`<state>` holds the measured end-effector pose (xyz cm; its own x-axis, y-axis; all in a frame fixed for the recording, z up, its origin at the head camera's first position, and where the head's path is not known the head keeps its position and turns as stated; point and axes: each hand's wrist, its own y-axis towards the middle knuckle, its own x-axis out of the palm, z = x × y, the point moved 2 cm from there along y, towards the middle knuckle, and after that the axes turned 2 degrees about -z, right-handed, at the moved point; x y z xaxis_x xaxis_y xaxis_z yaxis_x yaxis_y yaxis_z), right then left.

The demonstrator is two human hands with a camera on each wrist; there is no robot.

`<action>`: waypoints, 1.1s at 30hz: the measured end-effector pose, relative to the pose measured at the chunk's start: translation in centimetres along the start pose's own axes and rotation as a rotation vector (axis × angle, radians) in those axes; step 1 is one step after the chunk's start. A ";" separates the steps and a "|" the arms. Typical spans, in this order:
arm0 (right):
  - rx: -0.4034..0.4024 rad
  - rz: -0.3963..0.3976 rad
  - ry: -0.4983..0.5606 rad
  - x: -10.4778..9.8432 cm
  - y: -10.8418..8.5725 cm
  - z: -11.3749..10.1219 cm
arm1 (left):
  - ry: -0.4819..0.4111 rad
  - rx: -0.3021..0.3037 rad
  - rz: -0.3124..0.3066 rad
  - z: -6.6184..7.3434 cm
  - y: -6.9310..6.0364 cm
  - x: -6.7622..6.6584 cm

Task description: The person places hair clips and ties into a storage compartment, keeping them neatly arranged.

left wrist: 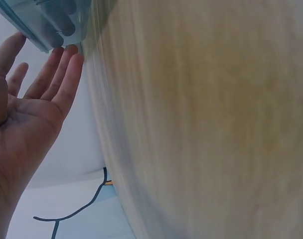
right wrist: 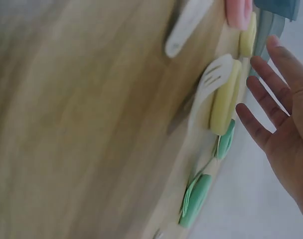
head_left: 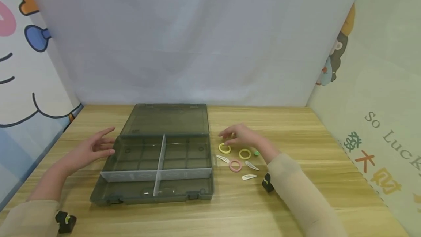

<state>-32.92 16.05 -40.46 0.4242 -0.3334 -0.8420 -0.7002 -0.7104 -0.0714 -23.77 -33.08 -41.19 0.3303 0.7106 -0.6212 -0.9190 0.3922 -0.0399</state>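
A grey translucent storage box [head_left: 151, 199] lies with its lid [head_left: 169, 118] folded back and white dividers [head_left: 131, 175] inside. My left hand [head_left: 83, 153] is beside its left wall with the fingers spread; in the left wrist view its fingertips are close to the box corner [left wrist: 76, 30], contact unclear. Over the small hair accessories hovers my right hand [head_left: 242, 135], fingers loosely bent and holding nothing. Beneath and near it are yellow rings [head_left: 225, 153], a pink ring [head_left: 235, 171], white snap hair clips [head_left: 249, 177] and green clips [right wrist: 195, 201], mostly hidden by the right forearm in the head view.
The wooden table [head_left: 184, 222] meets a pale curtain [head_left: 197, 46] at its back edge. Printed cartoon panels stand left [head_left: 33, 83] and right [head_left: 378, 83]. A black wrist device [head_left: 65, 222] is on the left arm, another [head_left: 268, 183] on the right.
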 end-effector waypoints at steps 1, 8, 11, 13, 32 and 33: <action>0.004 -0.010 0.011 0.1 0.1 0.0 | -0.028 -0.008 -0.004 -0.1 0.0 0.0; 0.015 -0.032 0.002 0.5 0.7 0.3 | -0.182 -0.036 -0.058 -0.8 -0.2 0.1; 0.018 -0.037 -0.010 0.6 0.9 0.4 | -0.199 -0.049 -0.068 -0.8 -0.2 0.2; 0.017 -0.044 -0.009 0.7 0.9 0.4 | -0.198 -0.053 -0.070 -0.7 -0.2 0.2; 0.019 -0.022 0.005 0.5 1.1 0.2 | -0.231 -0.142 -0.110 -0.3 -0.1 0.1; 0.023 -0.016 0.001 0.4 1.1 0.1 | -0.230 -0.144 -0.110 -0.3 -0.1 0.1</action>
<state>-33.60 15.24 -40.90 0.4361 -0.3221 -0.8403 -0.7061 -0.7014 -0.0976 -23.75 -33.21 -41.48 0.4546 0.7888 -0.4136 -0.8907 0.3992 -0.2177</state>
